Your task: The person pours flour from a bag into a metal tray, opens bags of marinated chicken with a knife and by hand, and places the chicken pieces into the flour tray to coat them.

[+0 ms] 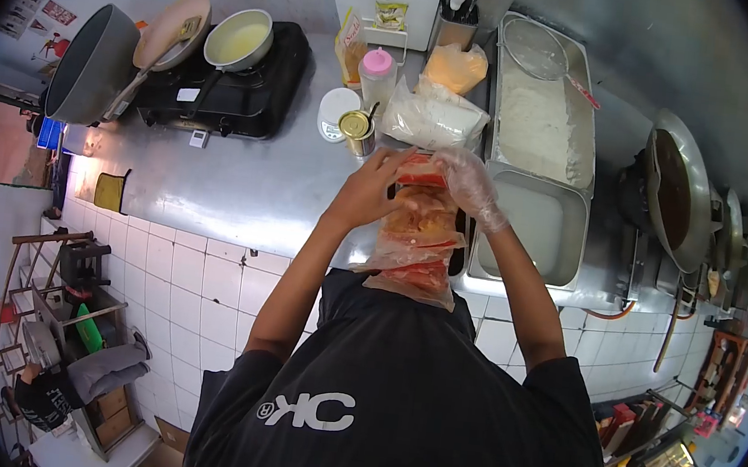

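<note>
Plastic bags with red and orange-brown contents lie in a column at the counter's front edge, the lowest against my dark shirt. My left hand is bare, its fingers bent over the upper left side of the red-topped bag. My right hand wears a clear plastic glove and touches the same bag at its upper right, with its fingertips partly hidden by the glove's glare. A dark tray edge shows under the bags at the right. Just right of my right hand sits an empty metal tray.
Behind my hands stand an open can, a white scale, a pink-lidded bottle and a bag of white powder. A flour tray is behind right, a stove at left, a wok at right.
</note>
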A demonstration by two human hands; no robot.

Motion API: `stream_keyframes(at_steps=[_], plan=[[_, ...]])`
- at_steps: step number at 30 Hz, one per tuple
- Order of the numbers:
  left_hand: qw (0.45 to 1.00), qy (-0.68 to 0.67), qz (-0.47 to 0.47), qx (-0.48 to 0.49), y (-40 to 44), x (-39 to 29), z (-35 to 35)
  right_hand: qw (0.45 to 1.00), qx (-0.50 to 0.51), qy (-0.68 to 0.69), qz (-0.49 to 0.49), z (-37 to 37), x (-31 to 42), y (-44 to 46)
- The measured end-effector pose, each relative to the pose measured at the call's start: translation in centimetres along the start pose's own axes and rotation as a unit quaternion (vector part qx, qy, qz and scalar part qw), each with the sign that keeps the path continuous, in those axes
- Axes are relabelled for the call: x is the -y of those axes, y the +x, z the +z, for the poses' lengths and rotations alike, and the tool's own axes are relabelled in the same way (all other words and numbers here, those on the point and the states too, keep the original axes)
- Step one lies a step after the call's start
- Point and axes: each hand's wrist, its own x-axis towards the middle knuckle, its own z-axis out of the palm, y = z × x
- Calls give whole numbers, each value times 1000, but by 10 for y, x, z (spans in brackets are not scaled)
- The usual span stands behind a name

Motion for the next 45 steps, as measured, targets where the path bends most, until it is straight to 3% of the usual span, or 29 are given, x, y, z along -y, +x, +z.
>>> stream_keyframes(at_steps=[1, 3, 6, 8, 10, 12, 13, 14, 15, 16, 17, 19, 20, 22, 23, 24, 26, 30, 32, 33, 35, 36, 37, 38, 39, 40, 42, 43, 45], plan=[[999, -5, 18, 30, 11, 3, 3, 1000, -3, -3, -3, -2, 6, 5], [997, -8, 43, 59, 31, 11, 7, 981, 42, 191, 7, -9, 16, 20], [993, 46, 78, 77, 52, 23, 20, 994, -39, 106, 1, -31, 36, 41], [997, 41, 30, 59, 71, 25, 33, 980, -58, 185, 54, -50, 23, 47], [994, 75, 45, 67, 93, 30, 34, 897, -35, 439, 38, -71, 3, 44], [990, 104, 60, 74, 108, 31, 31, 886, -75, 444, 106, -74, -26, -3], [985, 83, 61, 141, 109, 28, 20, 949, -41, 301, 91, -72, -60, -38], [974, 62, 61, 207, 110, 26, 10, 965, 37, 222, 132, -76, -39, -49], [973, 37, 49, 224, 106, 23, 5, 970, 121, 136, 159, -80, -15, -60], [972, 36, 45, 226, 101, 24, 6, 932, 244, 121, 240, -87, 51, -50], [974, 12, 48, 220, 95, 25, 6, 931, 244, 124, 243, -70, 61, -58], [974, -12, 46, 221, 84, 27, 10, 959, 235, -157, 25, -41, 71, -76], [979, -18, 51, 199, 79, 26, 14, 960, 234, -154, 29, -29, 67, -87], [982, -22, 60, 175, 77, 20, 16, 959, 86, -230, -142, -2, 41, -103], [984, -26, 46, 170, 74, 15, 15, 938, 189, -272, -103, 12, 22, -105], [986, -29, 31, 164, 70, 12, 14, 938, 189, -271, -104, 14, 21, -98], [985, -33, 17, 168, 67, 11, 12, 922, 321, -207, 65, 17, 20, -84], [982, -85, -27, 165, 52, -1, 9, 946, 277, -168, -20, 1, 25, -68], [983, -76, -27, 162, 50, -2, 14, 964, 160, -119, -174, -17, 44, -44], [984, -93, -48, 147, 50, 4, 20, 964, 162, -117, -175, -19, 38, -36], [985, -117, -69, 106, 57, 8, 29, 985, 171, -31, 11, -24, 15, -22], [979, -133, -117, 102, 70, 20, 34, 994, 87, -59, -42, -15, -16, -19], [971, -148, -163, 98, 84, 32, 38, 996, 68, -45, 48, -13, -25, -3], [969, -150, -168, 102, 95, 38, 39, 987, 4, -154, -43, -10, -44, 11], [983, -100, -111, 106, 108, 39, 36, 954, -60, -261, -136, -6, -60, 21], [992, -48, -51, 109, 118, 37, 34, 954, -61, -261, -136, -8, -56, 30], [996, 20, -10, 82, 117, 23, 33, 968, -38, -243, 46, -19, -42, 50], [994, 88, 30, 54, 115, 15, 32, 968, -42, -244, 44, -20, -43, 54], [987, 136, 37, 83, 104, 2, 31, 965, -28, -255, -64, -21, -47, 52]])
